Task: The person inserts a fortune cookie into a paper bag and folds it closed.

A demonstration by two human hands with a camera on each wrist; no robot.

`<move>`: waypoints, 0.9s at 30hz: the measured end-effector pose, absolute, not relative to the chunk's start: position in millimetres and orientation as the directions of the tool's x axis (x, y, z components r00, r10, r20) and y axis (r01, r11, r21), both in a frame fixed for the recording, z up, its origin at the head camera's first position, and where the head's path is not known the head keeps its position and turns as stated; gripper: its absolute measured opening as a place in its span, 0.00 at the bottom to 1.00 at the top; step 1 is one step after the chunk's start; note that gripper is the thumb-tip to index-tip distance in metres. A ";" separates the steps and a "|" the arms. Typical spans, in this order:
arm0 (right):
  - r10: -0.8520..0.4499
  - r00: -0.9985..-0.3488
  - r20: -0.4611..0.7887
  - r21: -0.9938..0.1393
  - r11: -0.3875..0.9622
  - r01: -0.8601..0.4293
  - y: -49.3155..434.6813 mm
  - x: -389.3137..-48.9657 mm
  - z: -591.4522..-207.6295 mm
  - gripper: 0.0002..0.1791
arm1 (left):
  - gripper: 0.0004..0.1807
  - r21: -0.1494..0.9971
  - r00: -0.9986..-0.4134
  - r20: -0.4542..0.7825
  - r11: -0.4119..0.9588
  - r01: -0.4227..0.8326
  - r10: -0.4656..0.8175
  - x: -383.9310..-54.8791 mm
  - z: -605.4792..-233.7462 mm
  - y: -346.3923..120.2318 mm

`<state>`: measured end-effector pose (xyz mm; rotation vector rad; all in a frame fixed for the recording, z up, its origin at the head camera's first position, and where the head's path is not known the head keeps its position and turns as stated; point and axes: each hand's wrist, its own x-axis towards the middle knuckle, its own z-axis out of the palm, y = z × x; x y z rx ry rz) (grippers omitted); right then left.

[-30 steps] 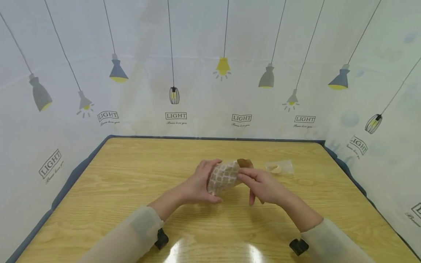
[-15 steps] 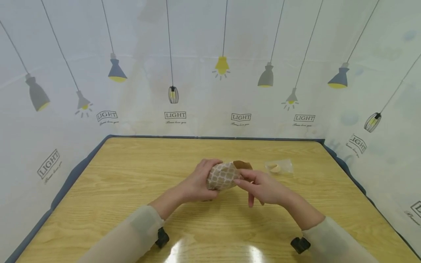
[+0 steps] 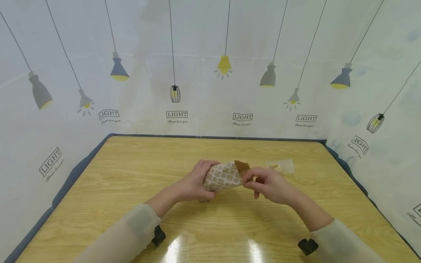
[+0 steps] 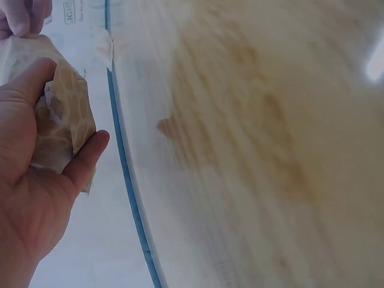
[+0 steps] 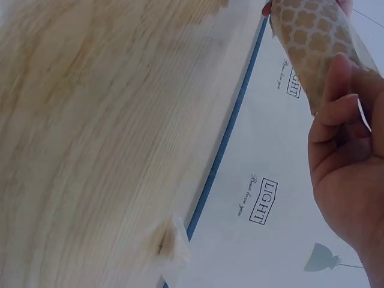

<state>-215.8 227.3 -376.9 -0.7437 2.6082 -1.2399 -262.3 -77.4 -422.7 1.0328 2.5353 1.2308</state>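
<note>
A paper packet (image 3: 223, 177), brown with a white lattice pattern, is held above the middle of the table. My left hand (image 3: 194, 182) grips its left end, and the left wrist view shows the thumb and fingers on either side of the folded paper (image 4: 63, 114). At the other end, my right hand (image 3: 274, 187) pinches the paper's edge between thumb and fingertips, below a plain brown flap (image 3: 241, 167) that stands up. In the right wrist view the patterned paper (image 5: 315, 36) tapers toward those fingertips. Whatever lies inside the paper is hidden.
Behind my right hand lies a small clear plastic bag (image 3: 287, 166) with a pale curved item in it. The wooden table (image 3: 148, 157) ends in a dark blue edge along a lamp-printed backdrop (image 3: 197, 73). Black wrist mounts (image 3: 308, 246) sit at both sleeves.
My right hand has shifted slightly right, from the packet's side to its right corner, drawing the paper out to a point. My left hand still grips the other end, moved slightly left.
</note>
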 end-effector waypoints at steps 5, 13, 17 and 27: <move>-0.464 -0.885 0.042 -0.740 0.581 -0.340 237.4 -217.4 -376.7 0.07 | 0.52 0.742 -0.757 0.149 0.434 0.511 0.637 -262.0 -419.7 -79.2; -0.473 -0.879 0.060 -0.751 0.559 -0.352 260.7 -222.7 -373.4 0.08 | 0.51 0.737 -0.756 0.141 0.442 0.511 0.639 -263.0 -421.8 -79.2; -0.355 -0.933 0.056 -0.764 0.586 -0.269 292.0 -233.7 -369.9 0.14 | 0.51 0.741 -0.766 0.143 0.446 0.503 0.627 -262.3 -421.9 -81.3; -0.188 -0.981 0.046 -0.651 0.740 -0.172 354.9 -264.2 -386.2 0.21 | 0.50 0.737 -0.768 0.136 0.454 0.501 0.626 -262.0 -423.5 -80.2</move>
